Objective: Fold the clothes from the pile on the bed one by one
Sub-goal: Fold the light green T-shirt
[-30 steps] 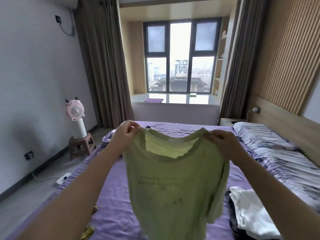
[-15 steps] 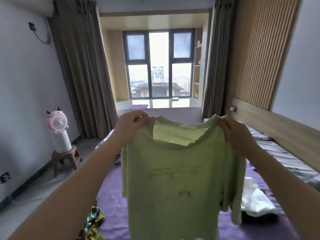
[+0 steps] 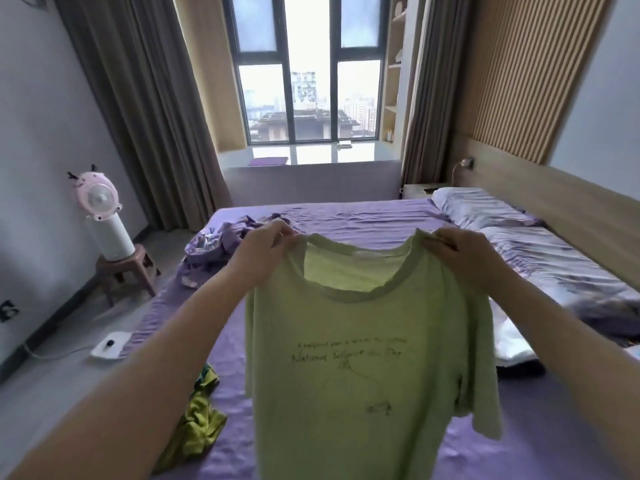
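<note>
A light green T-shirt (image 3: pixel 363 372) with dark handwriting on its chest hangs in the air above the purple bed (image 3: pixel 346 213). My left hand (image 3: pixel 263 251) pinches its left shoulder next to the collar. My right hand (image 3: pixel 464 254) pinches the right shoulder. The shirt hangs spread between them, its front facing me and its hem out of view below. A yellow-green garment (image 3: pixel 201 420) lies crumpled on the bed at the lower left. A white garment (image 3: pixel 509 341) over something dark lies at the right, partly hidden by the shirt and my right arm.
A purple bundle of cloth (image 3: pixel 221 240) sits at the bed's far left corner. Two pillows (image 3: pixel 485 206) lie along the wooden headboard (image 3: pixel 554 202) on the right. A pink fan (image 3: pixel 100 216) stands on a stool by the left wall, with a white power strip (image 3: pixel 110 344) on the floor.
The view has tipped down, showing more of the bed. Both hands keep their pinch on the shirt's shoulders, and the shirt hangs lower and closer to the bed.
</note>
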A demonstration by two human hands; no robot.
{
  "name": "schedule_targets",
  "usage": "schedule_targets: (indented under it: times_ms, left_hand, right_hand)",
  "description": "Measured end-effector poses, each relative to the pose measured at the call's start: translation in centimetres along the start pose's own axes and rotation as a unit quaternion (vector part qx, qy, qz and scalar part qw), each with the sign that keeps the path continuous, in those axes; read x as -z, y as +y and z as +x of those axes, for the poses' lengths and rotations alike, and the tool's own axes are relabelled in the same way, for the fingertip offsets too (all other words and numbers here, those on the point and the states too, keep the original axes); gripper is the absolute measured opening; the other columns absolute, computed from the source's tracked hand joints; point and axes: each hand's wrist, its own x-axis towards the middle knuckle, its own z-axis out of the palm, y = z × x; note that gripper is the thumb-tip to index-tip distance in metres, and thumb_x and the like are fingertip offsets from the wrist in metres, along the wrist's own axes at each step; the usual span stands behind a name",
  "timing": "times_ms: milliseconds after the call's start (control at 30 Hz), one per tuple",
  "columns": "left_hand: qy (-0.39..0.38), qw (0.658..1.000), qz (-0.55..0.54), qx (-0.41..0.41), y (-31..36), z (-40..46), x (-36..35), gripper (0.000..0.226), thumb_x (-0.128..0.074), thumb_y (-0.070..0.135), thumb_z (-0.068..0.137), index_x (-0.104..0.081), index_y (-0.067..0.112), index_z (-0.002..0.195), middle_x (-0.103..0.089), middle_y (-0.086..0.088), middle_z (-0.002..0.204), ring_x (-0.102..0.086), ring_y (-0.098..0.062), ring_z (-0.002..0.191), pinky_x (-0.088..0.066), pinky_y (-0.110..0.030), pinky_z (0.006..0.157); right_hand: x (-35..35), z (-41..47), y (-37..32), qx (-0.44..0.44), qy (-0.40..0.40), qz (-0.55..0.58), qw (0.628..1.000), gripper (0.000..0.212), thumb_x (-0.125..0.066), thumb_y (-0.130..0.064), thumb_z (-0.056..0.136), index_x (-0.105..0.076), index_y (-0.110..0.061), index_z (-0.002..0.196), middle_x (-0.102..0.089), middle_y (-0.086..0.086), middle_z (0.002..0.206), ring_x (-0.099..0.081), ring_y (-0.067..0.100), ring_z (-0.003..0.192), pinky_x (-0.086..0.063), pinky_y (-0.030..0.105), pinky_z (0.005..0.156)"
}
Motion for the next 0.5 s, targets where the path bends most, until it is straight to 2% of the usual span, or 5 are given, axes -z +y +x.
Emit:
schedule_targets:
  times_ms: [100, 200, 300, 367, 500]
  left_hand:
    - [-0.071, 0.996, 0.015, 0.054, -5.0, -1.6, -5.7, 0.01, -0.058, 0.011, 0.092, -0.062, 0.003, 0.098, -0.061, -0.007, 0.087, -0.056, -0.022, 0.084, -0.032, -0.024, 0.066]
    - [-0.116, 0.985, 0.015, 0.127, -9.6, -2.9, -11.1, 0.01, -0.061, 0.007, 0.09, -0.062, 0.001, 0.098, -0.061, -0.007, 0.089, -0.057, -0.022, 0.086, -0.032, -0.02, 0.062]
    - [-0.141, 0.972, 0.024, 0.186, -13.5, -3.1, -15.9, 0.012, -0.061, 0.01, 0.091, -0.063, 0.001, 0.099, -0.066, -0.013, 0.094, -0.054, -0.018, 0.083, -0.03, -0.02, 0.062]
    - [-0.154, 0.963, 0.028, 0.222, -15.6, -2.7, -18.9, 0.015, -0.059, 0.013, 0.093, -0.064, 0.003, 0.102, -0.068, -0.013, 0.102, -0.059, -0.022, 0.09, -0.03, -0.02, 0.066]
    - [-0.17, 0.944, 0.031, 0.281, -18.8, -1.1, -24.0, 0.019, -0.057, 0.019, 0.094, -0.067, 0.008, 0.105, -0.069, -0.008, 0.108, -0.061, -0.023, 0.102, -0.036, -0.022, 0.076]
  right_hand:
    - [-5.6, -0.5, 4.7, -0.043, -0.103, 0.01, 0.994, 0.033, -0.062, -0.031, 0.089, -0.061, 0.0, 0.079, -0.06, 0.018, 0.072, -0.054, 0.024, 0.067, -0.035, 0.034, 0.062]
    - [-11.5, -0.9, 9.2, -0.086, -0.195, 0.021, 0.977, 0.022, -0.064, -0.02, 0.088, -0.059, -0.005, 0.074, -0.055, 0.007, 0.067, -0.048, 0.016, 0.067, -0.031, 0.023, 0.056]
    - [-16.8, -0.6, 14.0, -0.126, -0.26, 0.038, 0.956, 0.028, -0.064, -0.01, 0.087, -0.05, -0.005, 0.063, -0.041, -0.002, 0.06, -0.039, 0.014, 0.065, -0.027, 0.022, 0.053]
    - [-19.7, 0.2, 17.1, -0.156, -0.291, 0.053, 0.943, 0.022, -0.064, -0.012, 0.087, -0.058, -0.004, 0.067, -0.045, -0.002, 0.061, -0.04, 0.012, 0.065, -0.028, 0.023, 0.054]
    - [-24.8, 2.5, 21.5, -0.21, -0.309, 0.086, 0.923, 0.025, -0.063, -0.013, 0.087, -0.058, -0.023, 0.065, -0.048, -0.008, 0.06, -0.039, 0.006, 0.058, -0.028, 0.021, 0.052]
